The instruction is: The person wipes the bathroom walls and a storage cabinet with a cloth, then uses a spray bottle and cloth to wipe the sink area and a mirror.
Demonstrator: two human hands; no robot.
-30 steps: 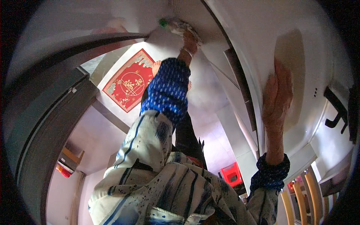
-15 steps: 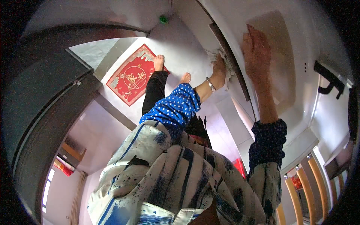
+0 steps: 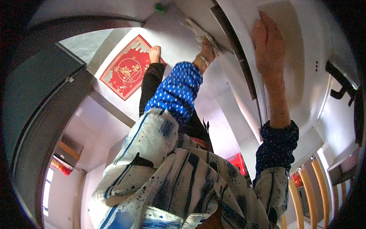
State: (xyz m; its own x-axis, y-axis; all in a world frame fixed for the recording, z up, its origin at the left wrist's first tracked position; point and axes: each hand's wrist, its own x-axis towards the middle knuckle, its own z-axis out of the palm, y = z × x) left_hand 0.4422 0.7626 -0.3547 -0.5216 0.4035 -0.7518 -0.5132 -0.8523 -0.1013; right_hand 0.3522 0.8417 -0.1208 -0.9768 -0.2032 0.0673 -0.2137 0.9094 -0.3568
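My left hand point(image 3: 207, 49), with a silvery bangle at its wrist, is closed on a pale crumpled cloth point(image 3: 195, 29). The cloth lies against the pale side point(image 3: 225, 65) below a dark-edged white surface, and its far end trails forward and left. Part of my fingers is hidden behind the wrist and the cloth. On the right, my right hand point(image 3: 269, 47) lies flat on the smooth white surface point(image 3: 310, 42), fingers stretched forward and nothing held. Its shadow falls just beside it.
A red patterned mat point(image 3: 124, 72) lies on the floor at the left, with my bare foot point(image 3: 154, 54) at its edge. A dark door point(image 3: 42, 95) stands far left. A black handle point(image 3: 341, 82) and wooden slats point(image 3: 305, 191) are at right. A green object point(image 3: 159, 8) sits at the far end.
My left hand has moved forward and to the left with the cloth, which now stretches out ahead of it. My right hand stays flat on the white surface. The second foot has gone from sight.
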